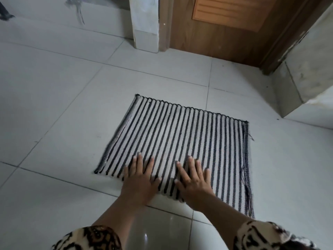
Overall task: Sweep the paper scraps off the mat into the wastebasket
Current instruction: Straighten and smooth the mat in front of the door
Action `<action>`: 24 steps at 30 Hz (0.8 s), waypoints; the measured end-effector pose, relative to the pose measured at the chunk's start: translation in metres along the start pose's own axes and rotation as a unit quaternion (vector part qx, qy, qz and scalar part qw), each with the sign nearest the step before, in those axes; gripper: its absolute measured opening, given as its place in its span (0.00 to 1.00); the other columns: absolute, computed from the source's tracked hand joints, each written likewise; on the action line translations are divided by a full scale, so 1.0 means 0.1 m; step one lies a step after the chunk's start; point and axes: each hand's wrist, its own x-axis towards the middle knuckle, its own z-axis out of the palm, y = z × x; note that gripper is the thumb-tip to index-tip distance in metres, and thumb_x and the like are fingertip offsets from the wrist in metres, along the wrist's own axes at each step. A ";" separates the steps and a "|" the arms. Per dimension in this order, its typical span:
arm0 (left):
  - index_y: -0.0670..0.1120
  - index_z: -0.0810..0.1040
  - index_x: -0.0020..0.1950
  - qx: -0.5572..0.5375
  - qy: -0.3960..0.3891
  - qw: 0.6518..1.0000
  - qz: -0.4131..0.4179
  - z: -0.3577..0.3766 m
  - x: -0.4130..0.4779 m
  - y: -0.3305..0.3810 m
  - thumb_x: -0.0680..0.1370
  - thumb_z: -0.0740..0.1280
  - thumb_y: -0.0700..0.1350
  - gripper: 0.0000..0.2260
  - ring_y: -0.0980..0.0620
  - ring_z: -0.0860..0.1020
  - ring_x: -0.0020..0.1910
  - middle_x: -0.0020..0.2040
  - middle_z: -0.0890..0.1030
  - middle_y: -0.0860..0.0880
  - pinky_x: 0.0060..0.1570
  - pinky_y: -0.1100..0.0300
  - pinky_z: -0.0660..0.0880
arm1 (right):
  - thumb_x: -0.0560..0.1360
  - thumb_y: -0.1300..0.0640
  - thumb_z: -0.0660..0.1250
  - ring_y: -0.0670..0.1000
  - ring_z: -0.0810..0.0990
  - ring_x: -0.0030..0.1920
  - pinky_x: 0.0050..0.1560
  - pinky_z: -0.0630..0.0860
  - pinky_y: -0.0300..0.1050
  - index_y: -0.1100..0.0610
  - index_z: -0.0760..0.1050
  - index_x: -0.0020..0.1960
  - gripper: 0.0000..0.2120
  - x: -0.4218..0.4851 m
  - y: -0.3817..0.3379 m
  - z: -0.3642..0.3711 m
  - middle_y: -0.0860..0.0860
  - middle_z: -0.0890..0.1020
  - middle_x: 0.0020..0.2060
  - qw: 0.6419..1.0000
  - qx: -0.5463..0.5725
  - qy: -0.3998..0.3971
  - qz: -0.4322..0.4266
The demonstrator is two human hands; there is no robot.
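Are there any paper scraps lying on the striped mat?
No, the mat shows only its stripes, with the left hand and right hand flat on it.

My bare left hand (139,181) lies flat, palm down. Its 4 fingers (138,163) are straight and spread, pointing away from me, and its thumb sticks out to the right. My bare right hand (193,183) lies just beside it in the same pose: palm down, 4 fingers (191,165) straight and fanned, thumb out to the left. The 2 thumbs point toward each other with a gap between them.

My bare left forearm (117,210) reaches forward from the lower left and my bare right forearm (221,210) from the lower right, drawing closer toward the wrists. Near each elbow sits a loose fabric sleeve patterned in cream, black and brown: the left sleeve (90,238) and the right sleeve (261,235).
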 end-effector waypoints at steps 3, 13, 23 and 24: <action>0.59 0.40 0.80 0.005 -0.006 1.000 0.025 0.03 0.07 0.04 0.79 0.49 0.64 0.33 0.45 0.34 0.79 0.81 0.36 0.45 0.76 0.40 0.39 | 0.80 0.36 0.38 0.62 0.44 0.78 0.74 0.54 0.66 0.43 0.44 0.80 0.30 -0.22 0.18 0.10 0.56 0.41 0.78 0.998 -0.042 0.027 -0.041; 0.64 0.34 0.78 0.091 -0.043 0.966 0.240 -0.11 0.39 0.21 0.80 0.45 0.66 0.30 0.53 0.27 0.76 0.77 0.28 0.56 0.73 0.48 0.30 | 0.78 0.37 0.50 0.53 0.53 0.79 0.76 0.55 0.49 0.36 0.50 0.78 0.29 -1.00 0.91 -0.16 0.48 0.53 0.80 0.989 -0.032 -0.038 -0.137; 0.63 0.24 0.73 0.101 -0.095 0.964 0.225 -0.05 0.43 0.18 0.75 0.44 0.75 0.37 0.54 0.20 0.72 0.72 0.20 0.56 0.72 0.51 0.26 | 0.80 0.35 0.38 0.53 0.31 0.77 0.78 0.39 0.55 0.38 0.32 0.77 0.29 -0.22 1.21 -0.07 0.52 0.32 0.77 0.995 0.007 0.051 0.082; 0.64 0.24 0.73 0.099 -0.087 0.964 0.230 -0.01 0.45 0.15 0.75 0.45 0.75 0.38 0.55 0.21 0.72 0.73 0.20 0.56 0.71 0.53 0.25 | 0.80 0.35 0.38 0.55 0.34 0.78 0.78 0.42 0.56 0.42 0.36 0.79 0.30 -0.23 1.42 -0.09 0.54 0.35 0.79 0.980 0.031 0.091 0.173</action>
